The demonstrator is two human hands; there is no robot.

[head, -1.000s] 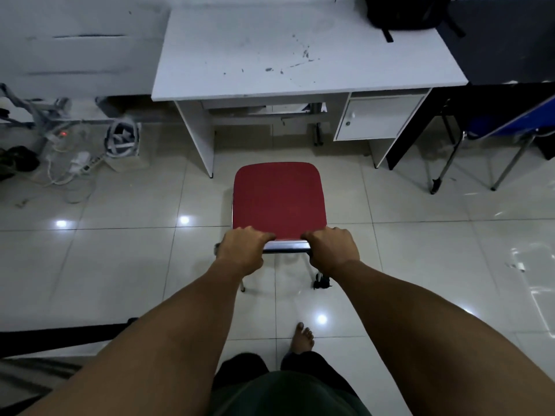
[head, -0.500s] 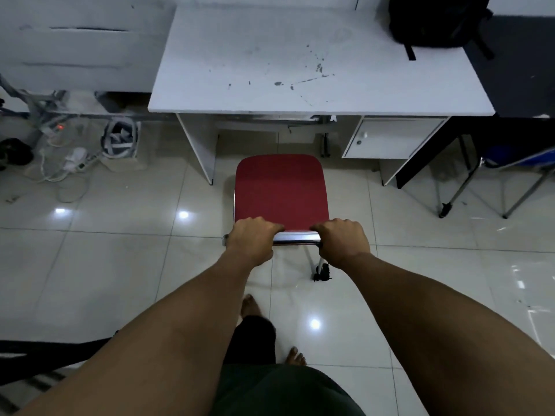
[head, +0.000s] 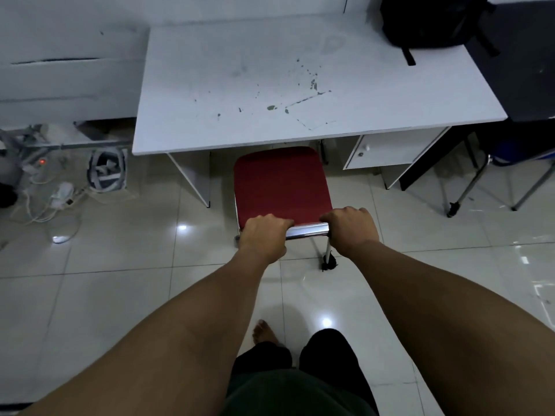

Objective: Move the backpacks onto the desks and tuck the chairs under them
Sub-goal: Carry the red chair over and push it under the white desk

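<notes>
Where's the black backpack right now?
In the head view, the black backpack sits on the far right corner of the white desk, beyond and to the right of the red chair.

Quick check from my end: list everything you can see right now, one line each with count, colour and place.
Desk: one, white with dark scuffs, centre back.
Backpack: one, black, on the desk's far right corner.
Chair: one, red seat with chrome frame, front edge just at the desk's edge, most of the seat outside it.
Desk cabinet: one, white, under the desk's right side.
Second chair: one, blue seat on metal legs, far right, partly hidden.
Power strip and cables: one cluster, white, on the floor left.
Headset-like item: one, grey and white, on the floor left of the desk; cannot tell exactly what.
Floor: pale glossy tiles.
Hands: left and right, both gripping the chair's chrome bar.
</notes>
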